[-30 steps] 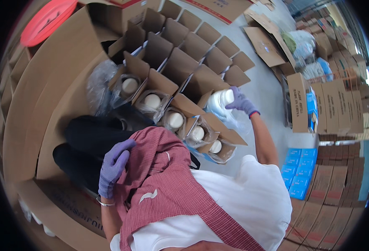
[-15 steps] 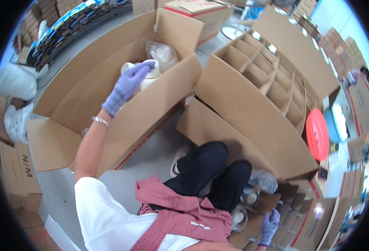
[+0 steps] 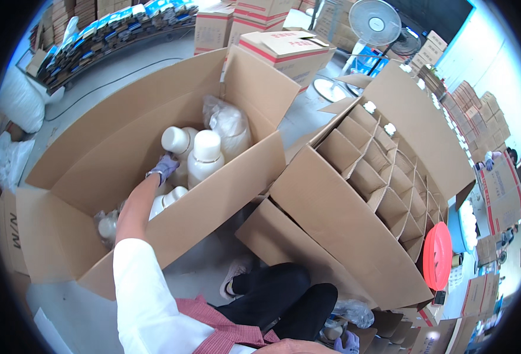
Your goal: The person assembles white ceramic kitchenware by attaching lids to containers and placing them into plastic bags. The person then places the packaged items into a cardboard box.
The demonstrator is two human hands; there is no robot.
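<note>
Inside the long open cardboard box [image 3: 95, 171] at left, my left hand [image 3: 165, 166] in a purple glove reaches down beside a white bottle with a rounded white cap [image 3: 175, 139]. Its fingertips are partly hidden against the bottle, so their grip does not show. Just to the right stands another white capped bottle [image 3: 206, 154]. More white bottles [image 3: 169, 199] lie below my wrist. A bagged white bottle [image 3: 232, 133] sits in the box's far corner. At the lower edge my right hand [image 3: 349, 343], gloved too, is mostly cut off; its visible fingers are apart.
To the right, a carton with cardboard dividers [image 3: 384, 171] stands open. A red basin [image 3: 437, 256] and a blue tub [image 3: 464, 227] are beyond it. Closed cartons [image 3: 284, 53] and a standing fan [image 3: 375, 23] are behind. Near my knees lies a clear plastic bag [image 3: 355, 312].
My left hand has left the top of the right bottle and moved down and left, deeper into the box. My right hand has shifted toward the lower edge. The view has tilted up.
</note>
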